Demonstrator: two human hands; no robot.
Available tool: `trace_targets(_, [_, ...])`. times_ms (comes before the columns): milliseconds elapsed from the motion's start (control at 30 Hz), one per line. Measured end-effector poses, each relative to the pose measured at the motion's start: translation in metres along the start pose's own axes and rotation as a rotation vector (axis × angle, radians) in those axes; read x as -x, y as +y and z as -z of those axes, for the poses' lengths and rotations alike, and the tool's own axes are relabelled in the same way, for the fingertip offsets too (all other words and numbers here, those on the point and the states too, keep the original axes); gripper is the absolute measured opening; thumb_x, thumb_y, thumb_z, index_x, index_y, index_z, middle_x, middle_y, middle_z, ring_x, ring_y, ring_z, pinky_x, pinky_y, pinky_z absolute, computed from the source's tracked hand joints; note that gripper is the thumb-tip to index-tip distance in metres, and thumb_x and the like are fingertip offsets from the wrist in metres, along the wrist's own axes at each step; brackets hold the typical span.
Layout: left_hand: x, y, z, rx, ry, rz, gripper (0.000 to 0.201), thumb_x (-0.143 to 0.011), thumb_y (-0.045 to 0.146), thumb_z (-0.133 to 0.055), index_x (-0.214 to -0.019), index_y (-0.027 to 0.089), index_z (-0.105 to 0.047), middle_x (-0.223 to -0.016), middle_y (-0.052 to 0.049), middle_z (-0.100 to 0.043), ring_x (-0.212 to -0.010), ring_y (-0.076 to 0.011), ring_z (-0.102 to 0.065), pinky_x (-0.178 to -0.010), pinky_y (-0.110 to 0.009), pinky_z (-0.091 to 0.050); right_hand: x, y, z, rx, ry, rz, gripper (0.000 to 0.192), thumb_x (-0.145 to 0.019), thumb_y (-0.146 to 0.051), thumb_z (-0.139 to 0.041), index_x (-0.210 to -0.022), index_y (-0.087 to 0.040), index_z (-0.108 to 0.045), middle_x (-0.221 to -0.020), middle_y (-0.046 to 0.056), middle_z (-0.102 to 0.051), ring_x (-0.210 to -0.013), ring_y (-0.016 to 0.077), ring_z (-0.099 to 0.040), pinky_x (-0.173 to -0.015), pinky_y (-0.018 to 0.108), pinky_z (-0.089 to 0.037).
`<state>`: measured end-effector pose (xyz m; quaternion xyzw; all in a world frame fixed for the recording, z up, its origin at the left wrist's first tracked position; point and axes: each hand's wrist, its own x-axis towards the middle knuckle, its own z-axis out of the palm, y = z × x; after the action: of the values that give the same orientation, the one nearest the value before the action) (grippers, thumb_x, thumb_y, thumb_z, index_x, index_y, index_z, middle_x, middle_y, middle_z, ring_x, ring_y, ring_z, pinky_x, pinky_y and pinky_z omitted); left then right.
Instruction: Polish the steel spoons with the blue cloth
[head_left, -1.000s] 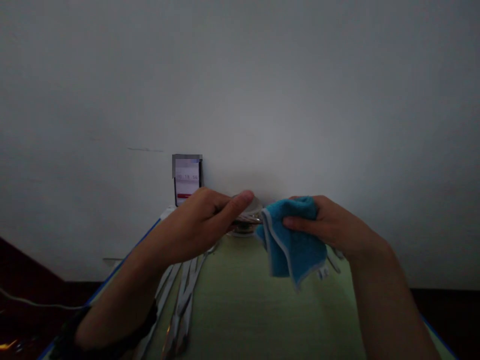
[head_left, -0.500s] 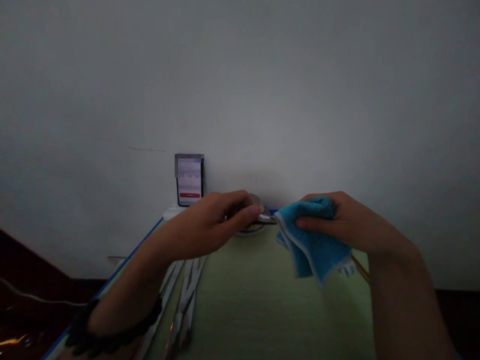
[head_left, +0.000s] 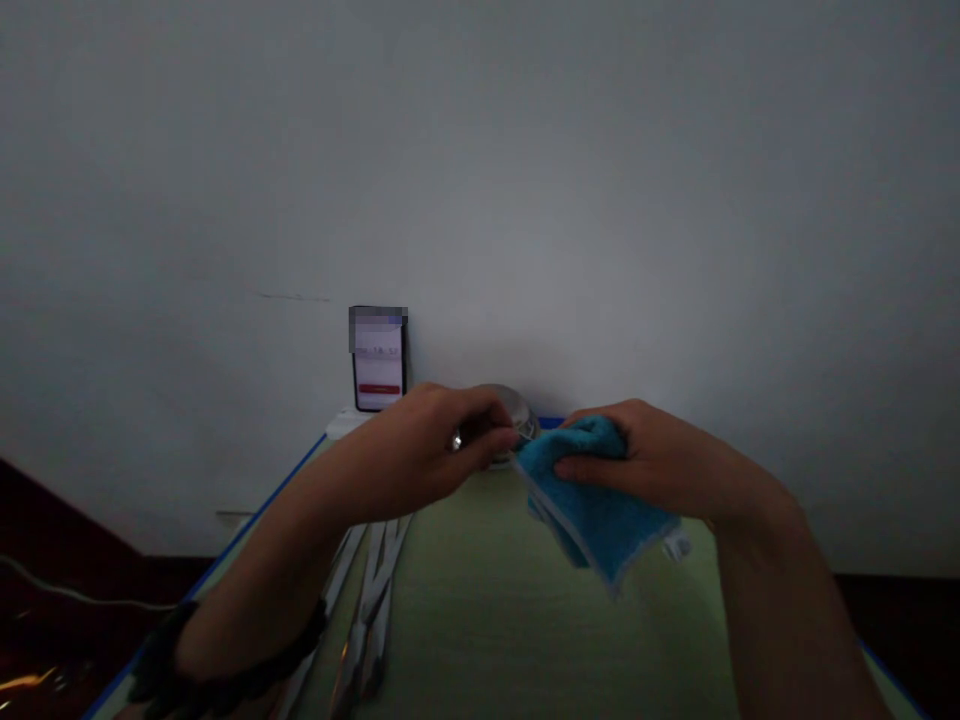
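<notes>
My left hand (head_left: pixel 420 450) is closed, pinching a slim metal utensil (head_left: pixel 457 439). Only a shiny end shows inside the curl of the fingers, so its exact kind is hidden. A blue cloth (head_left: pixel 600 510) with a pale edge is gripped in my right hand (head_left: pixel 645 445), thumb on top and fingers behind. One corner of the cloth meets the left fingertips and covers the far part of the utensil. Behind the hands, against the wall, stands a round, shiny metal container (head_left: pixel 517 405), partly covered by the left hand.
Several long silver pieces of cutlery (head_left: pixel 371 600) lie across each other on the left of the pale green table (head_left: pixel 525 620). A phone (head_left: pixel 379 360) with a lit screen leans on the wall (head_left: pixel 600 200) at the back left. The table has a blue edge.
My right hand and the cloth have moved left along the utensil, up to the left fingertips. The left hand has hardly moved.
</notes>
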<state>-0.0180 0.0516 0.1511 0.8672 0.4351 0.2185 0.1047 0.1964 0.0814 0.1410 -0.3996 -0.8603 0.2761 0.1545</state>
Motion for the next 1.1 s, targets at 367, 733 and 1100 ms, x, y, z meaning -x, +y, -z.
trace_targets(367, [0.0,0.0,0.0,-0.013,-0.041,0.036,0.026,-0.085,0.036,-0.042,-0.075,0.017,-0.056,-0.058,0.004,-0.056,-0.051,-0.008,-0.049,-0.049,-0.019,-0.033,-0.008,-0.005,-0.003,0.028,0.01,-0.042,0.043,-0.069,-0.058,-0.052,-0.074,-0.017,-0.063,-0.064,0.0,-0.061,-0.057,0.0114,-0.053,-0.048,0.021,-0.037])
trace_targets(733, [-0.026,-0.132,-0.007,-0.485,0.898,0.373,0.052,-0.08,0.028,-0.045,-0.126,0.006,-0.034,-0.128,-0.017,-0.038,-0.122,-0.0278,-0.027,-0.103,-0.043,-0.016,-0.014,-0.004,-0.016,0.07,-0.017,-0.104,0.047,-0.072,-0.062,-0.046,-0.078,-0.018,-0.062,-0.071,0.002,-0.065,-0.062,0.0142,-0.057,-0.052,0.023,-0.038])
trace_targets(1100, [-0.022,-0.177,-0.022,-0.478,0.803,0.379,0.061,-0.082,0.034,-0.041,-0.135,0.009,-0.022,-0.132,-0.014,-0.04,-0.127,-0.0304,-0.015,-0.105,-0.046,-0.013,-0.022,-0.013,-0.029,0.084,-0.08,-0.047,0.041,-0.076,-0.056,-0.046,-0.087,-0.021,-0.063,-0.084,0.003,-0.065,-0.073,0.0154,-0.058,-0.061,0.025,-0.039])
